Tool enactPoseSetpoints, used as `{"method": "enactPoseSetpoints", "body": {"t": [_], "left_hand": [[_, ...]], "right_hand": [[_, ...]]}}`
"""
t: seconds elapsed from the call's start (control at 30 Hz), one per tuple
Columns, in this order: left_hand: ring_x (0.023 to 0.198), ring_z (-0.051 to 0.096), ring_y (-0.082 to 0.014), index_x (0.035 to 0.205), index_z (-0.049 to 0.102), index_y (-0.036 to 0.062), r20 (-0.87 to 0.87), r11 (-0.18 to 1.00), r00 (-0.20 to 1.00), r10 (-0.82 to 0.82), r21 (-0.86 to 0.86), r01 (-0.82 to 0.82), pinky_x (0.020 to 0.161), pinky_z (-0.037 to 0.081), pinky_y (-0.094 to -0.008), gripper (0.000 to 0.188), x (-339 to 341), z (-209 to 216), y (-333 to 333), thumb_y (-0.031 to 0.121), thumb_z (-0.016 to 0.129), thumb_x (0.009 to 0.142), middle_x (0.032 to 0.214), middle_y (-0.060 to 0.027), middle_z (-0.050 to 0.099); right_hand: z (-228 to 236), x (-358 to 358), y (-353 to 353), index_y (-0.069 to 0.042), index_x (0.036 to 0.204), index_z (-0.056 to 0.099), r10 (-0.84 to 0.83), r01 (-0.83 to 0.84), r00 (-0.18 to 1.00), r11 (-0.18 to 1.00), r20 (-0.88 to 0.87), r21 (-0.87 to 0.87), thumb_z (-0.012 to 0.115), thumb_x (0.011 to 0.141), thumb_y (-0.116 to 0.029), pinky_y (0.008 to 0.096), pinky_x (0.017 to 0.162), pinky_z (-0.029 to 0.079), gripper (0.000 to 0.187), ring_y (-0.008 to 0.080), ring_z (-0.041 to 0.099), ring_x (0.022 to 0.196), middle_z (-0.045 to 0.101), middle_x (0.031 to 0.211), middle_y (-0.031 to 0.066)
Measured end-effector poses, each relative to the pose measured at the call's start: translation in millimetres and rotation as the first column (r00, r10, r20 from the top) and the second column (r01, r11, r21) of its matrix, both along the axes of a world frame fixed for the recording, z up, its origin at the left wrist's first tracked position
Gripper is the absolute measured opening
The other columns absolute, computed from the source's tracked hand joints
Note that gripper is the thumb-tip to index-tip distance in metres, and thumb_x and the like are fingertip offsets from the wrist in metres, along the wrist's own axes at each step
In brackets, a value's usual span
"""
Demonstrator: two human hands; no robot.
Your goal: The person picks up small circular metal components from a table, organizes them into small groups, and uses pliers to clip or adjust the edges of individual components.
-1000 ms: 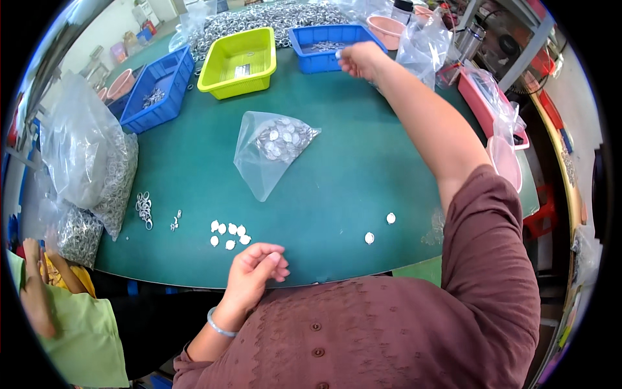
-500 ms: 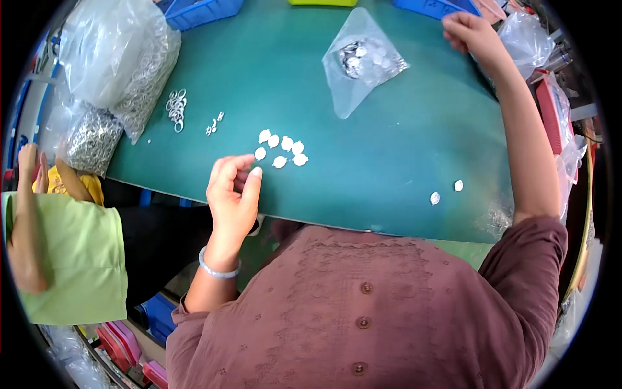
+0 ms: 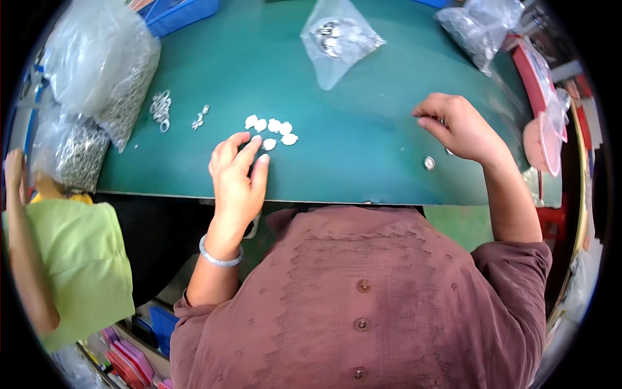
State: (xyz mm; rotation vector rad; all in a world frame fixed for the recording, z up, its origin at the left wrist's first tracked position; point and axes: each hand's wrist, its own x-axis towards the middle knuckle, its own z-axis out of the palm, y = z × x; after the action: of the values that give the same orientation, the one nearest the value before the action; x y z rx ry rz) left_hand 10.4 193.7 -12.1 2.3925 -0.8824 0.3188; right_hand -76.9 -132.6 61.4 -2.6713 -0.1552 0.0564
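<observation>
My left hand [image 3: 237,171], a pale bracelet [image 3: 220,254] on its wrist, rests at the near side of a small group of round white discs with little tabs [image 3: 275,125]. Its thumb stands apart from the curled fingers, and the fingertips are beside the nearest disc [image 3: 269,144], partly covering the group. Over the right of the table, my right hand [image 3: 461,128] has thumb and fingers drawn together in a pinch; anything between them is too small to make out. Just below it lies a round silvery disc [image 3: 429,163], with another small piece mostly hidden under the hand.
A clear bag of metal discs [image 3: 342,37] lies at the back. Large bags of metal rings [image 3: 133,87] stand at left, near loose rings [image 3: 161,110] and small metal bits [image 3: 201,117]. A blue bin [image 3: 181,16] is behind. Someone in a green shirt [image 3: 81,266] sits at left.
My right hand has come back from the far right, near the blue bin, to above the discs on the right. My left hand has moved slightly closer to the white discs. The view has shifted.
</observation>
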Motion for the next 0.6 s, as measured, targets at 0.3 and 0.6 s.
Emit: {"method": "enactPoseSetpoints", "body": {"t": [0.3,0.6], "left_hand": [[0.119,0.033,-0.0377,0.118,0.049,0.0038,0.020,0.987,0.990,-0.142,0.085,0.140,0.098,0.027,-0.0458,0.049,-5.4,-0.4,-25.1,0.015,0.064,0.074,0.128,-0.0204,0.038],[0.109,0.045,-0.0366,0.114,0.051,0.0014,-0.025,0.991,0.993,-0.117,0.055,0.118,0.090,0.037,-0.0405,0.045,4.3,2.2,-46.5,0.014,0.064,0.073,0.118,-0.0223,0.046]], "right_hand": [[-37.7,-83.7,-14.9,-0.002,0.086,0.057,-0.218,0.252,0.963,0.936,0.158,-0.246,0.067,0.068,-0.028,0.0388,0.080,0.043,0.033,0.0338,0.049,0.092,0.054,0.091,0.0170],[-46.5,-83.3,-9.1,-0.001,0.093,0.056,-0.246,0.274,0.911,0.961,0.331,-0.040,0.065,0.065,-0.010,0.0392,0.081,0.041,0.031,0.0340,0.050,0.093,0.054,0.096,0.0163]]}}
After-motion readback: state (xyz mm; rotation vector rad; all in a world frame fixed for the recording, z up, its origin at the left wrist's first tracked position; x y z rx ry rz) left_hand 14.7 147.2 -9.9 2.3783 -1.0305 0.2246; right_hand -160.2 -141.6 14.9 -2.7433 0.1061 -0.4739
